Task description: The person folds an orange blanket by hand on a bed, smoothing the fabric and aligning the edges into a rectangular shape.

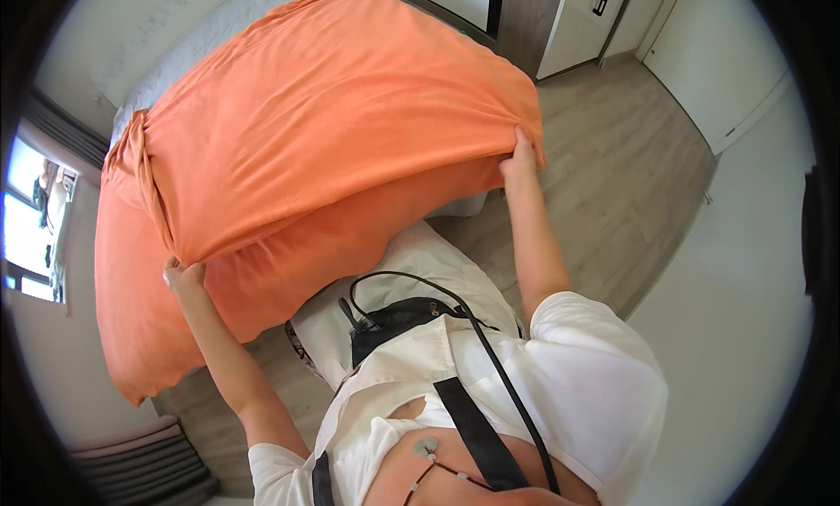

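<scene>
A large orange bed sheet [350, 104] spreads over the bed, its near part lifted and pulled taut between my two hands. My left hand [185, 274] pinches its near left corner, where the cloth bunches into a twisted fold. On the right, my right hand [520, 154] grips the near right part of the same edge, fingers partly hidden by the cloth. Below the raised edge, more orange fabric hangs down over the bed's near side toward the floor. Creases run across the sheet between the two grips.
A pale headboard [166, 60] stands at the far left. Beside the window [35, 217] hangs a grey curtain [66, 125]. Wooden flooring [630, 156] runs along the right, toward a white door [722, 55] and a cabinet [577, 25]. A black cable [477, 318] crosses my front.
</scene>
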Demonstrator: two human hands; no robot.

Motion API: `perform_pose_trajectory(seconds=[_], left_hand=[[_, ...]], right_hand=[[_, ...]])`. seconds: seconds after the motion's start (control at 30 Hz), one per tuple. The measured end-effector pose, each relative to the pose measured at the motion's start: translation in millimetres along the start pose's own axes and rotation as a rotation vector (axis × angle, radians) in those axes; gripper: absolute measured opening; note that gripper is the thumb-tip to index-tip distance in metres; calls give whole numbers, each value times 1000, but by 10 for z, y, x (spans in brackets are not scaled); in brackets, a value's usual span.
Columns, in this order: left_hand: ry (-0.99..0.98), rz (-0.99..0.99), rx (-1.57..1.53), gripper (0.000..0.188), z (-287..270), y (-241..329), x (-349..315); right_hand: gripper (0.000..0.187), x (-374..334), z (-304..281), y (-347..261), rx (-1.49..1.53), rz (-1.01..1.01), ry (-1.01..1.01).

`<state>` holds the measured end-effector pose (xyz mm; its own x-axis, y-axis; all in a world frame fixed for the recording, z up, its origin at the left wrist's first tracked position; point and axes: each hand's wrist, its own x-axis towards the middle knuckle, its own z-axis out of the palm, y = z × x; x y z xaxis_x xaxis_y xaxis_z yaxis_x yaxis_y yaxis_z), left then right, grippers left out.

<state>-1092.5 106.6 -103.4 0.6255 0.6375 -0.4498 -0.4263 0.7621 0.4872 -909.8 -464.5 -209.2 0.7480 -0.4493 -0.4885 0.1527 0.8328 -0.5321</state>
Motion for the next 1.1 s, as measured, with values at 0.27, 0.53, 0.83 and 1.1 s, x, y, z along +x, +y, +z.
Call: perform_pose_trajectory(seconds=[0.27,0.53,0.83,1.1], left_hand=[[-452,210,232,44,533,-510,-1014],[-426,156,241,45,-322,-1339,-1756],[-187,2,289,41,-1007,-1287,-1331],[-179,21,187,31,-759,-1054,-1047]], right_hand=[[32,844,794,-1370,40,-87,-335],[54,1095,-568,-1122,-74,-184,-278],[31,1207,-1129,-380,150,104,174],[31,780,-630,-448,-298,-219,-28]])
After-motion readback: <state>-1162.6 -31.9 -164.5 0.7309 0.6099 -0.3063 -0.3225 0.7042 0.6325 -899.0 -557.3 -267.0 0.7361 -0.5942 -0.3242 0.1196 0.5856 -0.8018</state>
